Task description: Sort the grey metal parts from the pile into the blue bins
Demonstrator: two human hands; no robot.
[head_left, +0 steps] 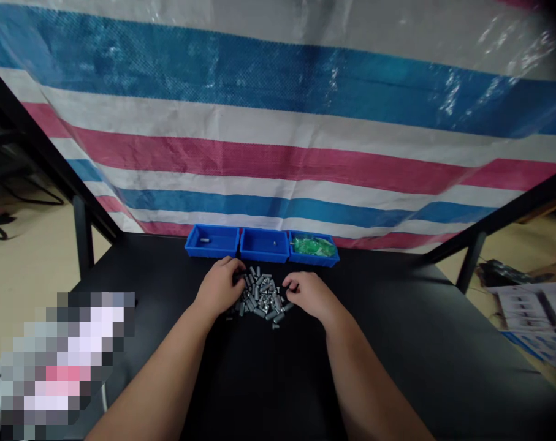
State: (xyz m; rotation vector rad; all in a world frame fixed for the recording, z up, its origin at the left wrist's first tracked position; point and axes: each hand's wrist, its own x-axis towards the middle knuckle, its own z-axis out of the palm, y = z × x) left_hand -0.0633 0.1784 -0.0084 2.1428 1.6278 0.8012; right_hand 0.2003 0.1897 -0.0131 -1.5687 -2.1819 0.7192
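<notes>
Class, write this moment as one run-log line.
left hand: at metal parts pile | right hand: beside pile | blue bins: behind pile

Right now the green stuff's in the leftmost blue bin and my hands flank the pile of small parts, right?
Wrong bin: the head view shows the green stuff in the rightmost blue bin. Your left hand and right hand do flank the pile of small parts.

A striped sheet [278,153] — blue, white and red — hangs behind the black tabletop [397,318]; papers [530,309] lie off to the right, and a pixelated patch [68,361] covers the lower left.
</notes>
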